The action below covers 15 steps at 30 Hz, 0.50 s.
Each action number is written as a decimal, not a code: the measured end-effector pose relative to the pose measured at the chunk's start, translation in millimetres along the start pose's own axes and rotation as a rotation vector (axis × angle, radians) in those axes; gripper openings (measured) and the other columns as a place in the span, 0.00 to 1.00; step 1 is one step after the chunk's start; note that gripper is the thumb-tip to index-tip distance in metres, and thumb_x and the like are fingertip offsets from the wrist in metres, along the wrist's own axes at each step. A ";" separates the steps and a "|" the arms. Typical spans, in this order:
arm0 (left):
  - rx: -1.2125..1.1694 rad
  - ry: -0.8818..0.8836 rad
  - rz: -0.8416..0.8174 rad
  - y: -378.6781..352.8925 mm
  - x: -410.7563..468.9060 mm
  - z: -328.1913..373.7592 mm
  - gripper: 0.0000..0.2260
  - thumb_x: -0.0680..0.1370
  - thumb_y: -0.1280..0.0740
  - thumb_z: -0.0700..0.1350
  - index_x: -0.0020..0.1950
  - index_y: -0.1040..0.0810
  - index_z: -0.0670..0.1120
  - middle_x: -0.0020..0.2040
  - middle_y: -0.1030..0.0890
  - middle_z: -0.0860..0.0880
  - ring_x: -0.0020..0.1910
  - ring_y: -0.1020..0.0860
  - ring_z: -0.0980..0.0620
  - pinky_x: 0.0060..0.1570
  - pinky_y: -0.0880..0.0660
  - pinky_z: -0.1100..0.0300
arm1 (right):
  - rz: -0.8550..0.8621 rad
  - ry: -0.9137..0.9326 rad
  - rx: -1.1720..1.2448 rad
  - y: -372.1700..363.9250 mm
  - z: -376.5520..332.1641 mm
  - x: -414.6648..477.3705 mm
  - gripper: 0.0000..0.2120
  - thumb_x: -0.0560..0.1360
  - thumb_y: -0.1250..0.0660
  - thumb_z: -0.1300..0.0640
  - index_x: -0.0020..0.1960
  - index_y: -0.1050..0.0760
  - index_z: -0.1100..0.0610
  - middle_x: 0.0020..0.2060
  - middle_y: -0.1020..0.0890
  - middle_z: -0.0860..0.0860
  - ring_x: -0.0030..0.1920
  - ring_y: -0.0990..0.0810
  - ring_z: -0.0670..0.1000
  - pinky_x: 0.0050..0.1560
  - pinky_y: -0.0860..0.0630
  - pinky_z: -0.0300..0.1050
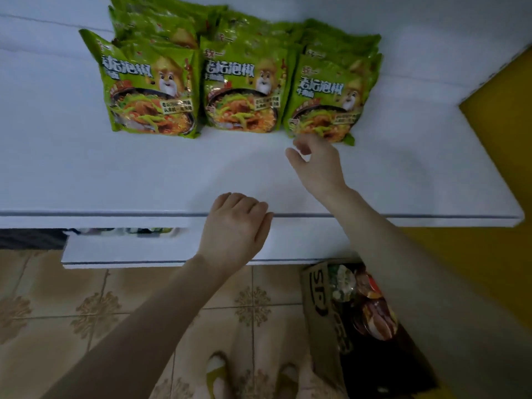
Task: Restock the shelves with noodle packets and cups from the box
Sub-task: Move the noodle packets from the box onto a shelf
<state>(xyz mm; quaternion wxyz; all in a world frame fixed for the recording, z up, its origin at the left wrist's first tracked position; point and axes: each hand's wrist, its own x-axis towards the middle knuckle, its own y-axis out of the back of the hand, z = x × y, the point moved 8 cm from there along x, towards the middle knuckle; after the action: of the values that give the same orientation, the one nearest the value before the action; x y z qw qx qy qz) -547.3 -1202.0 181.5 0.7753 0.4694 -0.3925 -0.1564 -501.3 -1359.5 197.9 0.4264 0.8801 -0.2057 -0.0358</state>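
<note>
Right hand [313,164], fingers loosely curled, touches rightmost green plastic noodle packet [325,102], apparently aligning it; left hand [236,223], fingers together, braces on white shelf [129,174].

Dim, bluish, soft light; wide-angle bending at the edges, slight blur throughout.

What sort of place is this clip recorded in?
Likely a small shop, or a staged one: identical green noodle packets faced out in rows on a white shelf, and an open cardboard box of more stock on the tiled floor.
</note>
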 end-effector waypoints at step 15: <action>-0.227 -0.387 -0.295 -126.4 -39.9 252.3 0.16 0.76 0.42 0.44 0.31 0.22 0.43 0.27 0.23 0.45 0.26 0.25 0.46 0.29 0.30 0.61 | 0.081 -0.525 -0.077 172.2 279.5 -182.7 0.12 0.77 0.37 0.57 0.55 0.26 0.65 0.50 0.20 0.60 0.50 0.23 0.56 0.45 0.30 0.43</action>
<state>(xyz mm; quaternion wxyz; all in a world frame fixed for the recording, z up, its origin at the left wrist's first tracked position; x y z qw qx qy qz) -747.7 -1394.7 118.9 0.7025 0.3929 -0.4405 -0.3977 -791.8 -1588.3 132.0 0.3930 0.8148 -0.3427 -0.2534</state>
